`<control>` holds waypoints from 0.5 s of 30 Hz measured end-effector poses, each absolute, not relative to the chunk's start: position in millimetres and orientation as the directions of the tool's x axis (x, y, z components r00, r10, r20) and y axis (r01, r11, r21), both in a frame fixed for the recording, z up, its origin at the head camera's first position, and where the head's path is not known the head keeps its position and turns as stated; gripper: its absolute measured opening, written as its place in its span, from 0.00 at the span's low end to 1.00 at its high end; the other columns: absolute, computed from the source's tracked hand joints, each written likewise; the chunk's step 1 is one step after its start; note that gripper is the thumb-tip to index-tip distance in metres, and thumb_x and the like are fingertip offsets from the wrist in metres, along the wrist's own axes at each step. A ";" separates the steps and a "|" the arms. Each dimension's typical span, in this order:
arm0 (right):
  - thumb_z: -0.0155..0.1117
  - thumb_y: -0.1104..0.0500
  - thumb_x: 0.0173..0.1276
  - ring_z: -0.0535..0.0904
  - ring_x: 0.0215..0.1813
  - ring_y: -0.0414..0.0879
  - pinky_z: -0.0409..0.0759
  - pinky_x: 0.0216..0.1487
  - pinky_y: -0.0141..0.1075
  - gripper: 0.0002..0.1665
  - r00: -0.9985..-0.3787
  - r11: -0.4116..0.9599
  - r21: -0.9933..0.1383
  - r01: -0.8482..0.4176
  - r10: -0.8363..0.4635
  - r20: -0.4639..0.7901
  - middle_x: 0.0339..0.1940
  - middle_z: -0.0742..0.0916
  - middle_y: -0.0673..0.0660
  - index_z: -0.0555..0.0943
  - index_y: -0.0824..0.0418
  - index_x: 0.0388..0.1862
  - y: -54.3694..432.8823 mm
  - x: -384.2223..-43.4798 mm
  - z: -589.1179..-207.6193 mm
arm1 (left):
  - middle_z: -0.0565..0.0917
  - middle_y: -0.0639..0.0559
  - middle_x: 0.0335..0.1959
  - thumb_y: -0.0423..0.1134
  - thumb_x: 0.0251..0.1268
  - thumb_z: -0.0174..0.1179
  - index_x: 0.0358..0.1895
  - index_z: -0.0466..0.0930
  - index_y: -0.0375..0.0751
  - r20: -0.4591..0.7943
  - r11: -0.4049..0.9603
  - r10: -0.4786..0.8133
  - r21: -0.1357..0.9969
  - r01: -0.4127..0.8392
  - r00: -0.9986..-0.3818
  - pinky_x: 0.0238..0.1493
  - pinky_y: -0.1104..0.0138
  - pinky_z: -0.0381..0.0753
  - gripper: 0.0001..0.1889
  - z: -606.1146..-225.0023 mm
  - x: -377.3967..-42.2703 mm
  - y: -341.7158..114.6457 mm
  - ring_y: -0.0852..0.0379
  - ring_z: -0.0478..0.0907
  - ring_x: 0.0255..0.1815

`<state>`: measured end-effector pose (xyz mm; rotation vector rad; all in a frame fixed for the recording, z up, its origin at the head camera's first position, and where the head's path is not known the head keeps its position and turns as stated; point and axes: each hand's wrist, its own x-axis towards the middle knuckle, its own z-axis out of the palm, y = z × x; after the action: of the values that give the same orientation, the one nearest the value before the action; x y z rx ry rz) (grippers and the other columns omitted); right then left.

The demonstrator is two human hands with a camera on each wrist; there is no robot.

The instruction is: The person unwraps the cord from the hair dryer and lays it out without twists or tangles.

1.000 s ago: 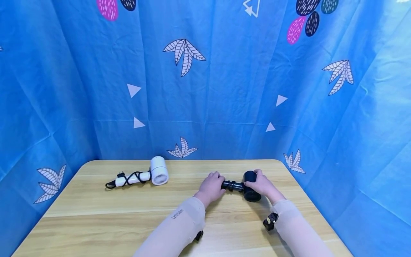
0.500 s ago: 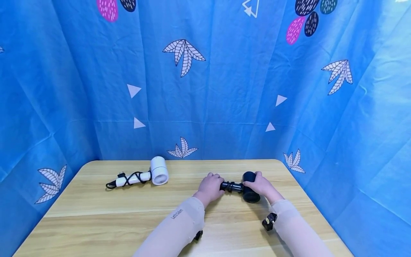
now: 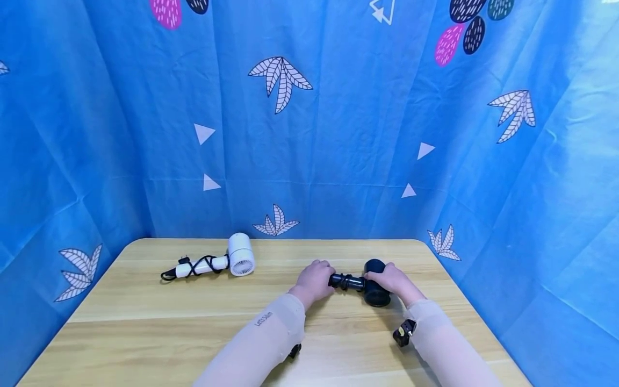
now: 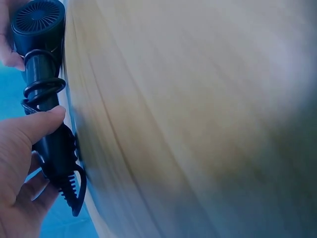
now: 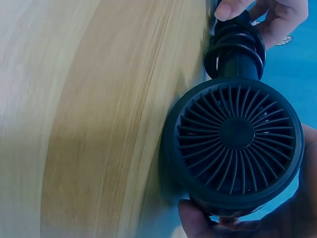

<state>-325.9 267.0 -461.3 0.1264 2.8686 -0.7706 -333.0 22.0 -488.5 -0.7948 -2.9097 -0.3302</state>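
Note:
A black hair dryer [image 3: 375, 294] lies across the right part of the table, its cord wound round the handle. My left hand [image 3: 315, 281] grips the handle end; in the left wrist view the thumb lies over the handle [image 4: 53, 148] with fingers behind it, close to the cord's ribbed exit. My right hand [image 3: 395, 281] holds the dryer's head from the right side. The right wrist view looks straight onto the round finned grille [image 5: 237, 133], with fingers curled round the casing. Part of the head is hidden behind the right hand.
A white hair dryer [image 3: 240, 255] with a black cord [image 3: 205, 263] round its handle lies at the back left of the wooden table [image 3: 193, 312]. A blue patterned curtain [image 3: 309, 134] stands behind and along both sides.
Both hands have shifted the black hair dryer slightly left and a little nearer to me, keeping their hold. The white hair dryer stays in place; the head view has tilted slightly.

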 end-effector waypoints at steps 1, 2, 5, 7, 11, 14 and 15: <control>0.60 0.35 0.65 0.74 0.62 0.70 0.75 0.61 0.57 0.58 -0.982 0.861 -0.492 0.129 0.040 -0.186 0.60 0.76 0.80 0.57 0.85 0.68 266.9 -326.2 -461.1 | 0.82 0.53 0.54 0.49 0.55 0.75 0.58 0.84 0.46 0.161 0.837 0.491 0.184 0.515 -0.856 0.61 0.62 0.78 0.26 -487.5 -333.3 21.2 0.53 0.77 0.55; 0.60 0.35 0.65 0.74 0.61 0.70 0.76 0.60 0.57 0.58 -0.981 0.860 -0.494 0.128 0.039 -0.187 0.59 0.76 0.79 0.58 0.85 0.67 266.7 -326.3 -460.8 | 0.82 0.53 0.54 0.48 0.55 0.75 0.58 0.84 0.46 0.161 0.836 0.493 0.185 0.517 -0.855 0.61 0.62 0.78 0.26 -486.7 -333.4 20.3 0.53 0.77 0.55; 0.61 0.35 0.65 0.76 0.59 0.67 0.76 0.59 0.56 0.56 -0.981 0.857 -0.500 0.127 0.036 -0.189 0.57 0.77 0.77 0.61 0.84 0.65 265.8 -325.9 -459.7 | 0.82 0.53 0.53 0.48 0.55 0.76 0.57 0.84 0.46 0.156 0.832 0.502 0.182 0.524 -0.851 0.61 0.63 0.78 0.25 -486.0 -333.5 18.3 0.53 0.77 0.55; 0.61 0.35 0.64 0.77 0.57 0.65 0.77 0.58 0.55 0.54 -0.982 0.859 -0.497 0.122 0.030 -0.188 0.56 0.78 0.75 0.64 0.84 0.64 265.3 -325.7 -459.5 | 0.83 0.54 0.53 0.47 0.55 0.76 0.56 0.84 0.46 0.152 0.830 0.508 0.175 0.529 -0.848 0.60 0.63 0.78 0.25 -487.1 -333.6 17.6 0.53 0.77 0.55; 0.62 0.35 0.63 0.78 0.52 0.61 0.79 0.54 0.53 0.52 -0.981 0.862 -0.492 0.119 0.026 -0.191 0.52 0.80 0.72 0.68 0.82 0.61 264.2 -324.6 -459.7 | 0.83 0.54 0.55 0.48 0.56 0.75 0.57 0.84 0.46 0.137 0.829 0.519 0.159 0.536 -0.844 0.61 0.64 0.78 0.25 -490.1 -334.0 16.8 0.54 0.78 0.56; 0.63 0.36 0.62 0.79 0.50 0.60 0.81 0.50 0.51 0.52 -0.978 0.854 -0.503 0.134 0.031 -0.208 0.51 0.80 0.71 0.67 0.82 0.62 263.0 -323.5 -459.7 | 0.83 0.54 0.54 0.48 0.55 0.76 0.57 0.84 0.46 0.134 0.828 0.521 0.159 0.537 -0.843 0.60 0.65 0.79 0.26 -490.1 -334.0 15.9 0.54 0.78 0.56; 0.63 0.36 0.62 0.79 0.50 0.60 0.82 0.50 0.51 0.53 -0.977 0.853 -0.504 0.137 0.032 -0.211 0.51 0.80 0.71 0.66 0.82 0.62 262.3 -323.1 -459.4 | 0.83 0.54 0.54 0.48 0.54 0.77 0.57 0.84 0.46 0.136 0.827 0.522 0.160 0.538 -0.842 0.59 0.65 0.79 0.26 -489.8 -334.1 15.5 0.54 0.78 0.55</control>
<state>-323.1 262.3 -459.4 0.1304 2.8340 -0.7920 -334.1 15.5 -489.8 -0.8486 -2.9207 -0.2952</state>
